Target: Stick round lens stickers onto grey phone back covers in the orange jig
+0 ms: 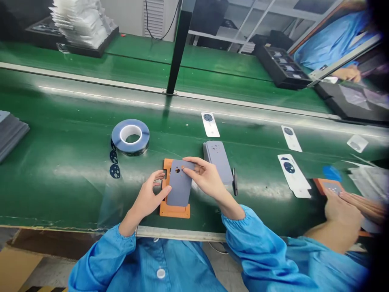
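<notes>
A grey-blue panel with small round holes near its top lies over an orange fixture, slightly tilted across it. My right hand pinches the panel's upper right corner between thumb and fingers. At the left edge, the thumb of my left hand touches the panel, while its fingers are apart beside the fixture. A stack of similar grey panels stands to the right. Left of the fixture is a blue tape roll with a white core, and a strip of dark round stickers hangs from it.
White cards with dark stickers lie behind and to the right. A co-worker's hands work at another orange fixture on the right. More grey sheets are stacked at far left. A black post rises behind.
</notes>
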`<state>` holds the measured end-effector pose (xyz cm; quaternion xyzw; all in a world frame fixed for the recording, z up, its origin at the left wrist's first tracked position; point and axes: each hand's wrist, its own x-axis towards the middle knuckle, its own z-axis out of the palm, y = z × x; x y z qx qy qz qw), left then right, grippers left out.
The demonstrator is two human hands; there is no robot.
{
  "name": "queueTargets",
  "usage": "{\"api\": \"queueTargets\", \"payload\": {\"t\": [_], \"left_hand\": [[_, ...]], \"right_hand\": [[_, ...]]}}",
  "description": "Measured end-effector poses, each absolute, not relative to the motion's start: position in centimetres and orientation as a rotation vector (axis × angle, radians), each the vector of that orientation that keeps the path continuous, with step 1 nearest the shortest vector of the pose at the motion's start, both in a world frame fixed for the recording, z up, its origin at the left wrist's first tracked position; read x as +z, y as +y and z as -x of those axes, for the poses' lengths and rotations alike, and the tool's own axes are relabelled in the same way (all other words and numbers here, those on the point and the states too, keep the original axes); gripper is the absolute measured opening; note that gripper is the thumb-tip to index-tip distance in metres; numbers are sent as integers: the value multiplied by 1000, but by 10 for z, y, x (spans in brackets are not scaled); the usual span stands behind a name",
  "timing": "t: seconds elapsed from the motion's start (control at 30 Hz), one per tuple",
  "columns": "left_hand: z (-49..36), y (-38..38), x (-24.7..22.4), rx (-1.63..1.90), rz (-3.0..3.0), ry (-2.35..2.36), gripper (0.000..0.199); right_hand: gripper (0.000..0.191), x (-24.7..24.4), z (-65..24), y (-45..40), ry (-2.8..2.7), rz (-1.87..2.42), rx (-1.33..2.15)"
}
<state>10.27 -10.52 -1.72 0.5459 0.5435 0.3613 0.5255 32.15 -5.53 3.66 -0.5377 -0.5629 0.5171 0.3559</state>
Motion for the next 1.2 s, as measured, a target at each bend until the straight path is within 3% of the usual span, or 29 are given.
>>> {"api": "queueTargets", "payload": {"t": [0.13,0.57,0.8,1.03,1.2], "left_hand": [[-106,-107,-19,817,-1418,1348,63],[-107,-105,-24,795,-1732,1293,56],[-108,-104,-24,796,-1740,1287,57],[-110,-105,-21,791,-1733,1315,51],[-116,-109,-14,915,-1674,1417,31]], "right_hand": [[31,20,-320,-59,-1549,1397,1290],[44,-8,-309,-76,-2318,1489,308],[49,-16,-283,-93,-2385,1554,220],[40,-5,-301,-101,-2194,1575,310],[40,-3,-314,-122,-2059,1717,394]]}}
